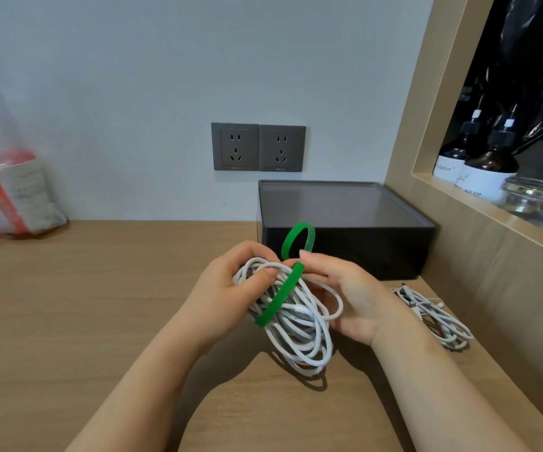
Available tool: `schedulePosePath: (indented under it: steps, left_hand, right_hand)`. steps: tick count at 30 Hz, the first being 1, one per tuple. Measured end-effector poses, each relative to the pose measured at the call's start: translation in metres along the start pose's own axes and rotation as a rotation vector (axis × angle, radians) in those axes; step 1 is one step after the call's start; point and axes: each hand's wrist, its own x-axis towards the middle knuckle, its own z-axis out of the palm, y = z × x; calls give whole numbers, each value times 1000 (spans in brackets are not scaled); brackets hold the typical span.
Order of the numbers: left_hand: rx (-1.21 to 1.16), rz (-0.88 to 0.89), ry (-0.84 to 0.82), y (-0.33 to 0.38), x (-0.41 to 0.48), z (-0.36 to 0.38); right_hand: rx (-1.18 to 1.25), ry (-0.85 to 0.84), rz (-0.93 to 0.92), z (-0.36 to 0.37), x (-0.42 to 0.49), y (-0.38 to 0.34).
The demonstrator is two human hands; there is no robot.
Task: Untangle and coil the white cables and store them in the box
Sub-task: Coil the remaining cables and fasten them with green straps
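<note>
Gripping looped white cable (296,324), both hands stretch a green rubbery band (281,296).

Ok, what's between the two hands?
In the head view, a coiled white cable with a green band across it, held by left hand and right hand.

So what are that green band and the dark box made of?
The green band looks like matte silicone or rubber: it twists and loops around the white cable coil without creasing. The dark box is probably hard plastic: matte walls, a smooth lid with a faint sheen.
</note>
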Motion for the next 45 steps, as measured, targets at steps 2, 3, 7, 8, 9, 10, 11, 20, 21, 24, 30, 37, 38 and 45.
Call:
schedulePosePath:
  steps: [2, 3, 7, 8, 9, 10, 11, 20, 21, 24, 30, 37, 38, 45]
  left_hand:
    - [-4, -6, 19, -1, 0, 0]
    - [-4, -4, 25, -1, 0, 0]
    - [20, 31, 10, -2, -1, 2]
    - [22, 35, 10, -2, -1, 2]
    - [21, 35, 13, -2, -1, 3]
    - [19, 32, 18, -2, -1, 3]
    - [18, 28, 25, -2, -1, 4]
    - [-2, 6, 90, -4, -1, 5]
    - [-5, 4, 93, -4, -1, 5]
    - [-31, -14, 83, -3, -1, 6]
    - [-106, -25, 30, -1, -3, 6]
    - [-196, -43, 133, 1, -3, 16]
    - [-182, -36, 137, 0, -4, 18]
    - [-262, -106, 108, -7, -6, 19]
  right_hand:
    - [-80, 12, -50, 1, 1, 1]
    - [-110, 29, -72, 1, 1, 2]
    - [-182, 123, -84, 2, 4, 3]
    - [-178, 141, -83, 3, 3, 3]
    - [-172, 151, -87, 3, 4, 3]
    - [-167, 154, -92, 4, 3, 3]
    - [-165, 149, -97, 5, 3, 3]
    - [-283, 118, -119, 9, 0, 4]
    - [-287, 126, -124, 10, 0, 4]
    - [-275, 155, -122, 11, 2, 4]
    - [-217, 187, -102, 9, 3, 5]
    - [-182, 255, -58, 9, 8, 9]
    - [-209, 280, -67, 9, 9, 11]
    - [-390, 364, -112, 10, 17, 19]
